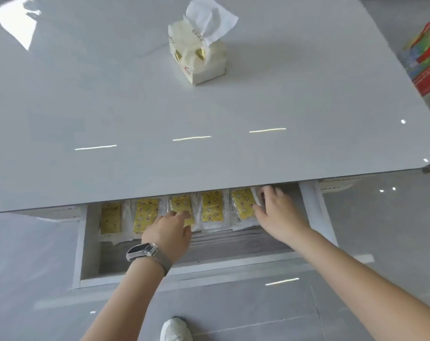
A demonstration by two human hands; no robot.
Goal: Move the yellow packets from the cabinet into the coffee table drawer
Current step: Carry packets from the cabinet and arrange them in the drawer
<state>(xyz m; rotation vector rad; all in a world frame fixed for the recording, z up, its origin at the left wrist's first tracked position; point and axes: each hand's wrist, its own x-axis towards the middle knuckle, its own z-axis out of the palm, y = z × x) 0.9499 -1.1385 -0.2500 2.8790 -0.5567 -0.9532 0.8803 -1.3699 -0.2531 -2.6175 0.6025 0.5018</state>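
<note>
The coffee table drawer stands pulled out under the glossy white tabletop. Several yellow packets in clear wrappers lie side by side along its back, partly under the table edge. My left hand, with a watch on the wrist, rests fingers-down on the middle packet. My right hand lies with spread fingers against the rightmost packet. Neither hand lifts a packet. The cabinet is out of view.
A soft tissue pack with a tissue sticking out stands on the table's far middle. Colourful boxes sit off the table's right edge. A shoe shows on the grey tiled floor below.
</note>
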